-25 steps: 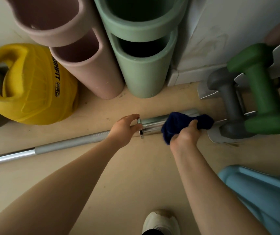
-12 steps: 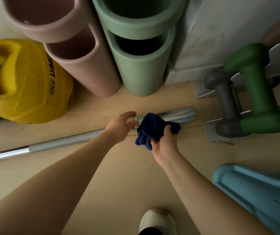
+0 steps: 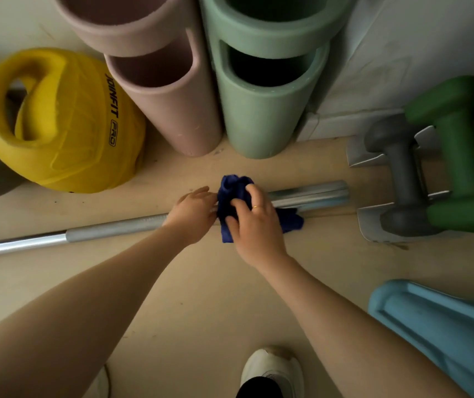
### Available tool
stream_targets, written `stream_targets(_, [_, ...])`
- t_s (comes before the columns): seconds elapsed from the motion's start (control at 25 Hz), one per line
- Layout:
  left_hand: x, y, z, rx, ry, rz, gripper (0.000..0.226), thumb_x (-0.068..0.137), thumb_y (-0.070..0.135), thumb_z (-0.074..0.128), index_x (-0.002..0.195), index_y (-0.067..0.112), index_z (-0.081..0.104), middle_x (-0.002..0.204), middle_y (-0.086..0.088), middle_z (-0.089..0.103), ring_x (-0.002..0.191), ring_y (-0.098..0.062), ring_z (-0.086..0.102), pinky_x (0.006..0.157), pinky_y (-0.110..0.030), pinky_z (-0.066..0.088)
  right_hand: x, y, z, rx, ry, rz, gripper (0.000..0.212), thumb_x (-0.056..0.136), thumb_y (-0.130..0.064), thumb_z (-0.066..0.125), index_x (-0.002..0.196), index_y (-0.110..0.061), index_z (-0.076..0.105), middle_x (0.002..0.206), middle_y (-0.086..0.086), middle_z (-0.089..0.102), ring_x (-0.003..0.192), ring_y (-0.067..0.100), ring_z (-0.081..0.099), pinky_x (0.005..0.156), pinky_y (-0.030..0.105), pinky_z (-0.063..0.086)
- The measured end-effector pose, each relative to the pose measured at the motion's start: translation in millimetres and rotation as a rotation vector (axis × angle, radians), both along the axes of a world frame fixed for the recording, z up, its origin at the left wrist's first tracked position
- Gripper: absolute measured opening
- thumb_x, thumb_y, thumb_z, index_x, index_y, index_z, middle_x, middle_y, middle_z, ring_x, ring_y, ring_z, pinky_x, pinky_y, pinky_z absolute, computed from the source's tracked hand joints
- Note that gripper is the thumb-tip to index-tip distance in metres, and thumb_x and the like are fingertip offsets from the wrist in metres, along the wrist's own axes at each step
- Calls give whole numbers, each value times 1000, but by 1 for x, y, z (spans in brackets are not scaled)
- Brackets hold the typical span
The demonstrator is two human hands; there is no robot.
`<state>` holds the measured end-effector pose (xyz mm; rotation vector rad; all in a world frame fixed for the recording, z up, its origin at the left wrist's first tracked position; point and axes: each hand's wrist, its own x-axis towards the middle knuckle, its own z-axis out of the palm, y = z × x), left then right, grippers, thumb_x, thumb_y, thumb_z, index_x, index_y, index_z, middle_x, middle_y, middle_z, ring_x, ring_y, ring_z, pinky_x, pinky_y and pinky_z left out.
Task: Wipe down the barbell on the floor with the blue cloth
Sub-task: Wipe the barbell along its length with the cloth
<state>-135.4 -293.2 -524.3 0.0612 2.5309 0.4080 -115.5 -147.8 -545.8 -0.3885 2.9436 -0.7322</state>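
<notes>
Head view:
- barbell (image 3: 109, 229): lies on the floor (image 3: 201, 297), long axis running left to right, rising a little toward the right. Thicker smooth sleeve at the right end; matte grey middle; bright polished stretch far left. Metal, round, hard.
- blue cloth (image 3: 231, 196): dark blue, soft, bunched; draped over the bar at the inner end of the sleeve, a tail trailing to the right below the bar.
- right hand (image 3: 254, 225): on top of the cloth, fingers (image 3: 254, 193) curled round it and grasping it against the bar. A ring shows on one finger.
- left hand (image 3: 194, 215): just left of the cloth, fingers curled over the bar and holding it steady; whether it touches the cloth cannot be told.
- Relation for the coming stroke: the cloth sits directly under the right hand, so that hand is the nearer; wiping should follow the bar's long axis. In my judgement most of the shaft to the left remains to be covered.
- yellow weight (image 3: 63, 122): rounded, ribbed, with handle, behind the bar.
- foam rollers (image 3: 261, 110): pink and green hollow tubes, upright.
- dumbbells (image 3: 454, 156): grey and green, on a rack to the right.
</notes>
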Motion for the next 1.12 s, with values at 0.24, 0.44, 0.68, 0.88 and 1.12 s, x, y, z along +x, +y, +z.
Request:
stream_targets(0.24, [15,-21,-7,-218,181,18,35,92,28,53,126,29,50,124,4,59,118,-20,46,98,-33,34,-22,-21,-7,298,-29,-101,42,74,-35,68,107,-9,63,103,14,66,93,35,63,93,44,46])
stream_targets(0.44, [20,-22,-20,-161,248,37,28,90,19,55,117,22,58,111,-1,66,106,-25,56,91,-33,35,-83,-15,2,294,-485,-12,31,92,-33,41,104,-14,62,110,12,65,100,35,60,85,38,43])
stream_targets(0.68, [25,-24,-23,-118,261,56,26,87,23,60,112,26,60,107,4,67,105,-22,57,90,-35,39,-17,-19,3,445,-140,120,32,78,-30,56,102,-11,64,108,13,64,96,34,61,86,40,49])
stream_targets(0.88, [14,-17,-18,-169,229,97,32,88,13,55,119,21,56,115,-1,63,107,-24,55,90,-32,40,-75,-4,-2,219,-369,82,24,92,-29,42,102,-18,61,113,9,59,99,34,57,83,39,45])
stream_targets(1.12, [19,-17,-11,-237,155,1,30,87,17,55,116,26,55,108,3,63,104,-21,56,90,-29,36,-12,4,-13,226,62,184,23,77,-21,42,85,-18,64,109,2,66,102,26,64,96,39,32])
